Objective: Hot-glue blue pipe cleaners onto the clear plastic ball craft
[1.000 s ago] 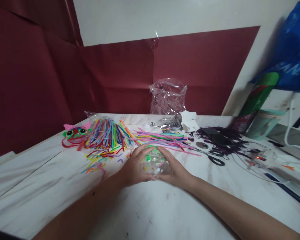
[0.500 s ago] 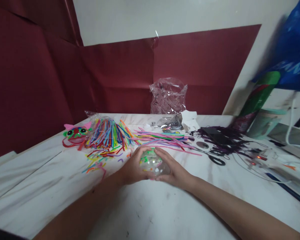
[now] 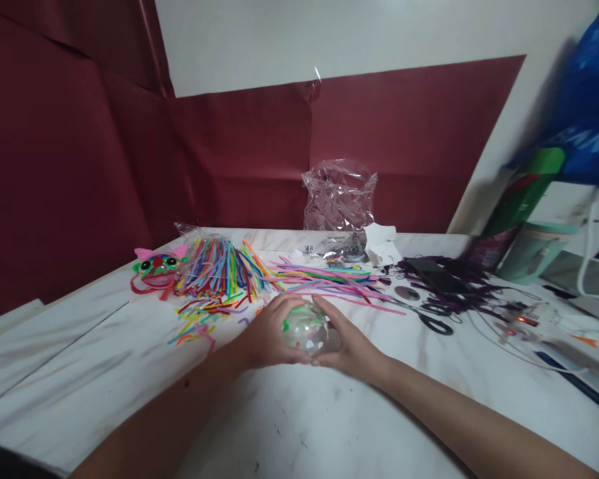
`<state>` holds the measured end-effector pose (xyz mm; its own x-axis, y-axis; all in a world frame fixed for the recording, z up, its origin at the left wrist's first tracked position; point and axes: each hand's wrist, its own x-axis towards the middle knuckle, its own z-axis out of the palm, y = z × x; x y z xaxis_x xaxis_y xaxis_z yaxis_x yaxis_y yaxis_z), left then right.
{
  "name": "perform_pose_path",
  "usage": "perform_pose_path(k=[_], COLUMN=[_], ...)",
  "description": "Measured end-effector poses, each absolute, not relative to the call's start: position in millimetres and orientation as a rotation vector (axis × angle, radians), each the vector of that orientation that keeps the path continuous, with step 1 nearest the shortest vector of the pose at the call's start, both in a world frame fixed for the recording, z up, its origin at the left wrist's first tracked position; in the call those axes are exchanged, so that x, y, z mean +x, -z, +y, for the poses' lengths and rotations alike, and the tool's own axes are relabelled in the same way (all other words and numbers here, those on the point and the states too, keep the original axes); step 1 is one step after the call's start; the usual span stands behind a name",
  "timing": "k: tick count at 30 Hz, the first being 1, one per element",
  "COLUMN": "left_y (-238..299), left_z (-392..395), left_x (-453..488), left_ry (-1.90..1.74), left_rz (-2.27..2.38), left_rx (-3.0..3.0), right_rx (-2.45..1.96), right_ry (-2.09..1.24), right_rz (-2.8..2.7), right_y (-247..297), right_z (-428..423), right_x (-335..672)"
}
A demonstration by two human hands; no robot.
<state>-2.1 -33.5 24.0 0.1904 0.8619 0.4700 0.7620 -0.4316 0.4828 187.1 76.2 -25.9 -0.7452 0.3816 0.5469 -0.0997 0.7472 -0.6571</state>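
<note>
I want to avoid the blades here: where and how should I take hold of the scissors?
Take the scissors by the nearer black handle loop, probably with the right hand coming from the near right side. They look flat on the table, loops toward the right, blades leftward. That hand is around the clear ball, so would need freeing first.

The clear round ball [image 3: 307, 327] looks like smooth, glossy plastic. The crumpled transparent bag [image 3: 339, 199] looks like thin, shiny film. The dark red wall sheet [image 3: 404, 133] resembles creased, mostly matt paper. The white grey-veined bench [image 3: 309, 426] appears smooth, marble-like.
</note>
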Motion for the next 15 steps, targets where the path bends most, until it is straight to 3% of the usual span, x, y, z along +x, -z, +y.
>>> perform_pose_path(k=[6, 15], left_y=[-18.8, -20.2], left_z=[-29.4, -31.8], left_x=[-6.5, -3.5], left_ry=[-1.158, -1.043], left_rz=[1.560, 1.510], left_rx=[2.300, 2.137], right_rx=[-0.322, -0.285], right_ry=[-1.085, -0.694], right_rz=[-2.172, -2.253], right_y=[19.1, 22.9], right_z=[75.0, 68.2], right_x=[187.8, 183.6])
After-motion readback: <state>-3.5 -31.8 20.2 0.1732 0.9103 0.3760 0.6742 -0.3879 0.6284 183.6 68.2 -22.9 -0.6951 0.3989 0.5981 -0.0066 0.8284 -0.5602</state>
